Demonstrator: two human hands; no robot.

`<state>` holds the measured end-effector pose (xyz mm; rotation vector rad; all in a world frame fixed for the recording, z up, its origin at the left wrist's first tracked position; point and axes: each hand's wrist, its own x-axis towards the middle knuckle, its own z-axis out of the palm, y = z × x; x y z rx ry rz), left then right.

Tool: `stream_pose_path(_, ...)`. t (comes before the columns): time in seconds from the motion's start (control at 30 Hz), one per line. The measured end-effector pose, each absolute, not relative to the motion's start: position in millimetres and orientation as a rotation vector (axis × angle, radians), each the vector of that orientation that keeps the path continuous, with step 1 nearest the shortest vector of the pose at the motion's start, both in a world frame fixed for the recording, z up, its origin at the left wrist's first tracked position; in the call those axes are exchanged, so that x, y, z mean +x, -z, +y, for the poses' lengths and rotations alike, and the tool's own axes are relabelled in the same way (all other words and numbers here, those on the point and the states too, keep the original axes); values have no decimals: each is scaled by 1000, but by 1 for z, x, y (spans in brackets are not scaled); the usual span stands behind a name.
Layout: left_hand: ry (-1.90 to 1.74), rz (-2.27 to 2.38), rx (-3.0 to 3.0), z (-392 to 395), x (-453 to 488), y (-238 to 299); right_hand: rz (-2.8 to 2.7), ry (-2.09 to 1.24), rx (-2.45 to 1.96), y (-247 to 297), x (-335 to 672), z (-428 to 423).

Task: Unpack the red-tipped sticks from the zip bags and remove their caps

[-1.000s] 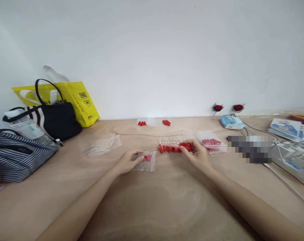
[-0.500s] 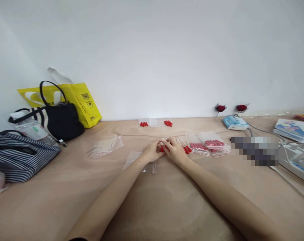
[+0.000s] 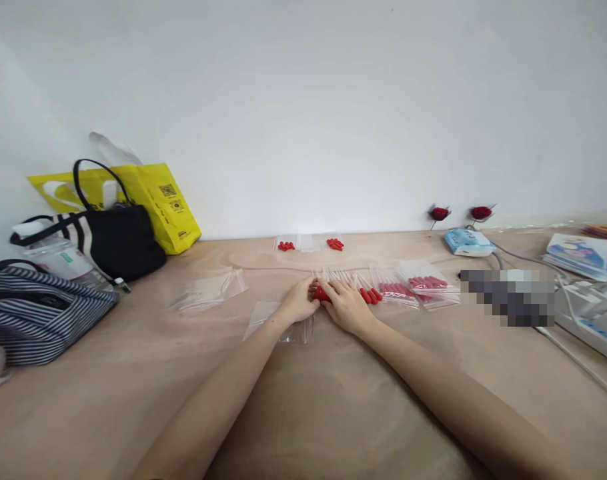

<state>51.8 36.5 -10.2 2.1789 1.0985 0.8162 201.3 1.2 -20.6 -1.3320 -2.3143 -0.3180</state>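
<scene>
Wide tan worktop (image 3: 333, 413), smooth and faintly mottled, running far back to a plain white wall (image 3: 303, 100). Near the middle, left hand (image 3: 299, 303) and right hand (image 3: 346, 305) side by side, knuckles up, fingertips meeting over a small bunch of red-capped sticks (image 3: 321, 293) lying on the surface. Fingers of both hands bent and drawn close, tips touching the bunch; cannot tell whether truly pinched or only pressed on. Under the left wrist, a flat clear bag (image 3: 263, 319). Just right of the right hand, more loose sticks (image 3: 371, 295) with red ends towards the near side, then two filled bags (image 3: 397, 291) overlapping further right. Left of the hands and well apart, a loose heap of empty bags (image 3: 211, 291). Far back by the wall, two small packets of red bits (image 3: 285, 245). Along the far left, a yellow carrier bag (image 3: 161, 200) leaning on the wall, a black handbag (image 3: 118, 240) in front of it, a plastic bottle (image 3: 58, 257) lying beside that, and a striped bag (image 3: 38, 307) at the left edge. On the far right, two red flowers (image 3: 438, 214) against the wall, a blue and white box (image 3: 468, 241) just in front of them, a grey cable (image 3: 573, 360) trailing towards the near right, and booklets (image 3: 581, 253) at the right edge.
</scene>
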Motion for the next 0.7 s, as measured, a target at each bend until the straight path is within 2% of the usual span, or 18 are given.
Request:
stream_pose_path(0.43, -642, 1279, 2395, 27, 54, -10, -2042, 310, -1456, 22, 255, -25)
stream_pose_path(0.7, -761, 1318, 2480, 9, 13, -8, -2091, 120, -1113, 21, 239, -36)
